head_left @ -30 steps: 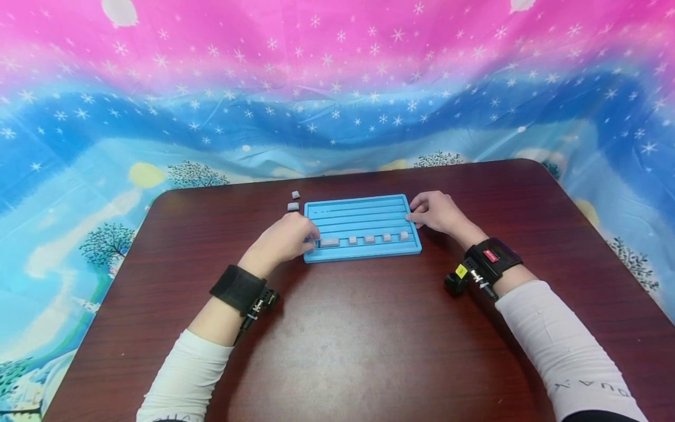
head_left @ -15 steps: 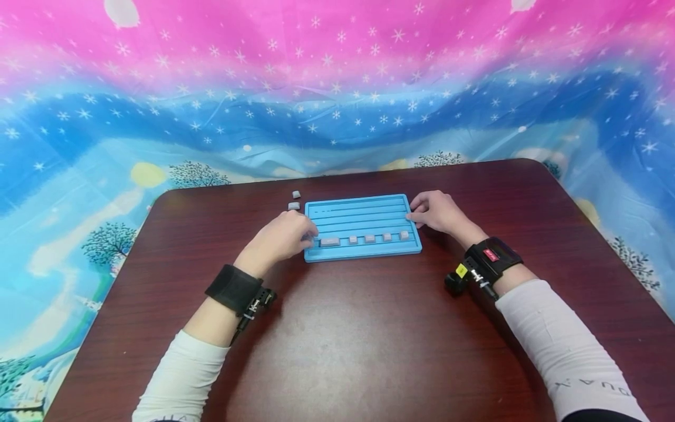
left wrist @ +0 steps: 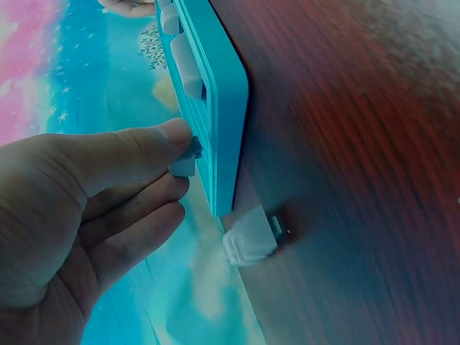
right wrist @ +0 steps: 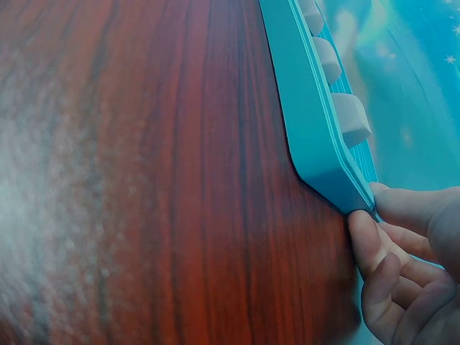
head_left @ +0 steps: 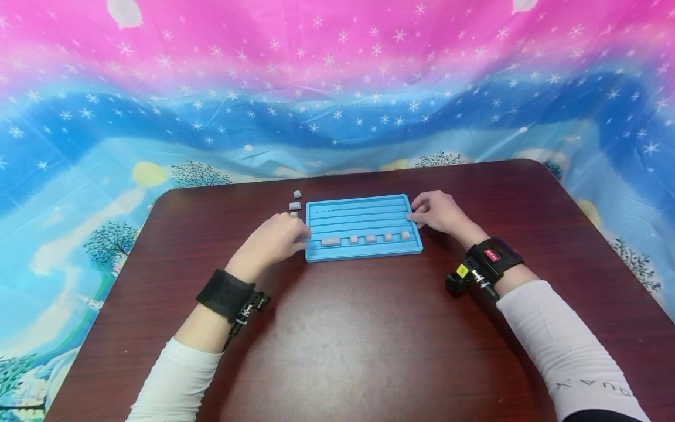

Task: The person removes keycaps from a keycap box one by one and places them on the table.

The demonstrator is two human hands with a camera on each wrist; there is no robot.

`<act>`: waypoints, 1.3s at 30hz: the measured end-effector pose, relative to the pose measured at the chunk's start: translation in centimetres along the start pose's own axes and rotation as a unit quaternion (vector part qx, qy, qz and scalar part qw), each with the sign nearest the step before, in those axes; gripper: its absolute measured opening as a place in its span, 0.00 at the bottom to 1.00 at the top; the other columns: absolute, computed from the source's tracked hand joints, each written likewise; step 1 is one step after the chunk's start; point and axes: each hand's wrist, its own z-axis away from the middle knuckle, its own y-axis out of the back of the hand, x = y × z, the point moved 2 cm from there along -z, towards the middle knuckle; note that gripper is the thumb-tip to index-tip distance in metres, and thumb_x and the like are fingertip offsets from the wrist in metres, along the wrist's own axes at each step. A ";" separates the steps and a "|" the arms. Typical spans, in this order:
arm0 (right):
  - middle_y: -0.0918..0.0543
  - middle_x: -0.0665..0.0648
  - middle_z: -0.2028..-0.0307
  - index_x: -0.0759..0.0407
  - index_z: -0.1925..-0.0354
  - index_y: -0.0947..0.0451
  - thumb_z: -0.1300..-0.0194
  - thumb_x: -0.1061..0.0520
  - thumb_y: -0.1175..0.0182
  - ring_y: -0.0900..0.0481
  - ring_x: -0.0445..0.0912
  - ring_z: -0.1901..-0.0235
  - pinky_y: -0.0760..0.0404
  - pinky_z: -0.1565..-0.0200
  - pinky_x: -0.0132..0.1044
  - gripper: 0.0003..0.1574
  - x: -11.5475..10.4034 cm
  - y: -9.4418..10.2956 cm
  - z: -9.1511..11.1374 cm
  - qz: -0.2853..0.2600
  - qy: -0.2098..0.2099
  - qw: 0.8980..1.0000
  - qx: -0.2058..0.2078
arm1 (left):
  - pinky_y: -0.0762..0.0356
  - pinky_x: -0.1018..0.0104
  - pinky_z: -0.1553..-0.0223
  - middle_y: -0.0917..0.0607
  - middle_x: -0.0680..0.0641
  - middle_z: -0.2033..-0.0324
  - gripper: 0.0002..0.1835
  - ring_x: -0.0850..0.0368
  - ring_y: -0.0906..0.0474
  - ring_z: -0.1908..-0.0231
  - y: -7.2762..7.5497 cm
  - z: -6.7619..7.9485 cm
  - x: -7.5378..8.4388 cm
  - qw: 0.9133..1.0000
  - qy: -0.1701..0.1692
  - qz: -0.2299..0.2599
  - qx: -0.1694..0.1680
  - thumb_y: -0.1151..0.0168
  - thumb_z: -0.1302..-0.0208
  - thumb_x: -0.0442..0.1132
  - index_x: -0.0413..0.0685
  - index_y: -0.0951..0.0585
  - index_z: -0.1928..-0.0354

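Note:
A light blue keycap tray (head_left: 358, 220) with long slots lies on the table. Its front row bears a long grey keycap (head_left: 331, 241) at the left and several smaller keycaps (head_left: 371, 238) spaced to the right. At the tray's left end, my left hand (head_left: 271, 240) pinches a small grey keycap (left wrist: 184, 164) between thumb and fingers; its dark underside shows in the left wrist view. My right hand (head_left: 440, 212) grips the tray's right edge, thumb on the rim and fingers against the outer side.
Loose grey keycaps lie left of the tray: one at the back (head_left: 297, 194), a wider one (head_left: 295, 206), and a third (head_left: 293, 214) partly behind my left hand. A patterned cloth (head_left: 337, 94) hangs behind the brown table (head_left: 337, 340).
My left hand has moved left from the tray's front row to just outside its left rim, uncovering the tray's left edge. The right hand keeps its hold.

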 end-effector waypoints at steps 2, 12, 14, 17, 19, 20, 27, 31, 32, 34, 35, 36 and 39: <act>0.14 0.61 0.63 0.64 0.51 0.24 0.38 0.51 0.37 0.16 0.44 0.72 0.19 0.65 0.38 0.22 0.0 0.0 0.0 -0.002 0.000 1.000 0.000 | 0.20 0.64 0.61 0.14 0.53 0.69 0.07 0.62 0.24 0.70 0.0 0.2 -0.1 1.000 0.006 0.000 -0.003 0.32 0.42 0.39 0.49 0.12 0.61; 0.14 0.62 0.63 0.64 0.52 0.23 0.38 0.51 0.36 0.16 0.44 0.72 0.19 0.65 0.38 0.22 0.0 0.0 0.0 0.000 0.002 1.000 0.002 | 0.19 0.62 0.58 0.13 0.51 0.66 0.08 0.60 0.20 0.64 0.4 1.3 -0.7 1.000 0.012 0.017 0.008 0.34 0.41 0.35 0.48 0.12 0.60; 0.14 0.62 0.63 0.65 0.51 0.23 0.38 0.51 0.37 0.16 0.44 0.72 0.19 0.65 0.38 0.22 0.0 0.0 0.0 0.001 0.002 1.000 0.003 | 0.19 0.62 0.58 0.13 0.51 0.65 0.08 0.59 0.19 0.63 0.4 1.6 -0.8 1.000 0.011 0.021 0.009 0.35 0.41 0.34 0.48 0.12 0.60; 0.14 0.62 0.63 0.65 0.51 0.24 0.38 0.51 0.37 0.16 0.44 0.72 0.19 0.65 0.38 0.22 0.0 0.0 -0.1 0.002 0.003 1.000 0.003 | 0.19 0.62 0.59 0.13 0.51 0.65 0.08 0.58 0.19 0.63 0.6 1.9 -1.0 1.000 0.011 0.022 0.012 0.35 0.41 0.34 0.47 0.12 0.60; 0.14 0.61 0.63 0.64 0.52 0.23 0.38 0.51 0.36 0.16 0.44 0.72 0.19 0.65 0.38 0.22 0.0 0.0 -0.1 0.002 0.002 1.000 0.002 | 0.19 0.62 0.59 0.13 0.50 0.65 0.09 0.57 0.19 0.63 0.6 2.1 -1.1 1.000 0.011 0.026 0.013 0.35 0.42 0.33 0.46 0.12 0.60; 0.14 0.61 0.64 0.64 0.52 0.23 0.38 0.51 0.36 0.16 0.44 0.72 0.19 0.65 0.38 0.22 0.0 0.0 -0.1 0.002 0.002 1.000 0.002 | 0.19 0.62 0.59 0.13 0.50 0.65 0.09 0.57 0.19 0.63 0.7 2.2 -1.2 0.999 0.011 0.027 0.013 0.35 0.42 0.33 0.46 0.12 0.60; 0.14 0.61 0.64 0.64 0.51 0.23 0.38 0.50 0.36 0.16 0.44 0.72 0.19 0.65 0.38 0.22 0.1 -0.1 -0.1 0.005 0.000 1.000 0.001 | 0.19 0.61 0.58 0.12 0.49 0.63 0.10 0.57 0.19 0.61 0.7 2.7 -1.5 1.000 0.009 0.023 0.016 0.35 0.43 0.32 0.46 0.13 0.59; 0.14 0.61 0.63 0.64 0.51 0.24 0.38 0.50 0.36 0.16 0.44 0.72 0.19 0.65 0.38 0.23 0.1 -0.1 -0.1 0.007 0.000 1.000 0.002 | 0.19 0.61 0.58 0.13 0.49 0.63 0.10 0.58 0.19 0.62 0.7 2.9 -1.6 1.000 0.011 0.021 0.018 0.34 0.43 0.32 0.46 0.13 0.59; 0.14 0.61 0.63 0.64 0.51 0.24 0.38 0.50 0.36 0.16 0.44 0.72 0.19 0.65 0.38 0.23 0.1 -0.1 -0.1 0.007 0.000 1.000 0.002 | 0.19 0.61 0.58 0.13 0.49 0.63 0.10 0.58 0.19 0.62 0.7 2.9 -1.7 1.000 0.013 0.020 0.018 0.34 0.44 0.32 0.46 0.13 0.59; 0.14 0.61 0.63 0.64 0.51 0.24 0.38 0.50 0.36 0.16 0.44 0.71 0.19 0.64 0.38 0.23 0.1 -0.1 -0.1 0.007 0.000 1.000 0.001 | 0.19 0.61 0.58 0.13 0.49 0.64 0.10 0.58 0.19 0.62 0.6 3.0 -1.7 1.000 0.016 0.021 0.016 0.34 0.44 0.32 0.47 0.13 0.59; 0.14 0.61 0.63 0.64 0.51 0.24 0.38 0.50 0.36 0.16 0.44 0.71 0.19 0.64 0.38 0.23 0.1 -0.1 -0.1 0.007 -0.001 1.000 0.001 | 0.19 0.61 0.58 0.13 0.49 0.64 0.10 0.58 0.19 0.62 0.6 3.0 -1.8 0.999 0.017 0.022 0.015 0.34 0.44 0.32 0.47 0.12 0.59; 0.14 0.61 0.63 0.64 0.51 0.24 0.38 0.50 0.36 0.16 0.44 0.71 0.19 0.64 0.39 0.23 0.1 -0.1 -0.1 0.007 -0.001 1.000 0.001 | 0.19 0.61 0.58 0.13 0.49 0.63 0.10 0.58 0.19 0.62 0.6 3.0 -1.8 0.999 0.018 0.022 0.015 0.34 0.44 0.32 0.47 0.12 0.59; 0.14 0.61 0.62 0.64 0.50 0.24 0.38 0.50 0.36 0.16 0.44 0.71 0.19 0.63 0.39 0.23 0.1 -0.1 -0.1 0.005 -0.003 1.000 -0.001 | 0.19 0.60 0.57 0.12 0.49 0.63 0.10 0.57 0.18 0.60 0.5 3.1 -1.8 0.999 0.017 0.026 0.012 0.34 0.44 0.31 0.47 0.12 0.60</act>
